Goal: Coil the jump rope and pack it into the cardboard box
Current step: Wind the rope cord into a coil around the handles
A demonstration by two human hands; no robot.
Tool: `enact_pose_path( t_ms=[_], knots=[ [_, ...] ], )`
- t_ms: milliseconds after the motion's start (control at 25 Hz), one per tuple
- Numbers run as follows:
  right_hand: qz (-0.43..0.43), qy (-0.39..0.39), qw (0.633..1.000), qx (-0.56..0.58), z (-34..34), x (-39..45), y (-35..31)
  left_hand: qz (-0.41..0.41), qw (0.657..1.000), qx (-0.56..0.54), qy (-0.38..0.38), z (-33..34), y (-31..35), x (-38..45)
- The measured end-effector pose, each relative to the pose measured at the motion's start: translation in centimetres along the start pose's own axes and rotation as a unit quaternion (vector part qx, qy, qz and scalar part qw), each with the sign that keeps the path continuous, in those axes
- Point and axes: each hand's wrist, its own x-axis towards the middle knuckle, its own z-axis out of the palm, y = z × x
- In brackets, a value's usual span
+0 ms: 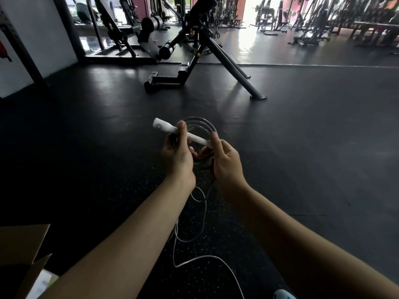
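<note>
While both bare forearms are reaching forward over the dark gym floor (302, 147), the scene is showing this:

Jump rope: the jump rope (203, 214) is showing as a thin, pale grey-white cord, glossy where light is catching it, with a white handle (181, 131).
Handle: it is lying slanted between the two hands, its wider end pointing up and to the left, its narrow end running down toward the right hand; a faint round mark is showing near the wide end.
Coil: several loops (201, 124) are standing up behind the handle in a rough ring, held in the air above the floor between the hands.
Loose cord: the rest is hanging below the wrists and is trailing in slack curves across the speckled floor toward the bottom edge of the view.
Left hand: the left hand (178, 155) is closing round the handle and loops, thumb pressing on top of the handle.
Right hand: the right hand (225, 161) is pinching the narrow end of the handle, thumb extended upward, fingers curling under with cord.
Cardboard box: the cardboard box (23, 251) is sitting at the lower left, flaps open, well apart from the rope.
Background: a black exercise machine (194, 61) is standing beyond the hands.
</note>
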Motion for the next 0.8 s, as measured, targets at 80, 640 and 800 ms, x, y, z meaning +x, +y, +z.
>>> enact_pose_path(
  t_ms=[80, 640, 800],
  knots=[
    [-0.011, 0.020, 1.000, -0.017, -0.2, 0.1, 0.2, 0.022, 0.999, 0.050, -0.004, -0.4, -0.1, 0.2],
    [-0.076, -0.142, 0.942, -0.295, -3.1, 2.0, -3.8, 0.150, 0.776, 0.499, -0.356, -4.5, 7.7, 3.3],
    [-0.094, -0.197, 0.920, -0.326, -3.0, 1.4, -3.9, 0.092, 0.753, 0.522, -0.390, -3.8, 5.4, 2.3]
  ],
)
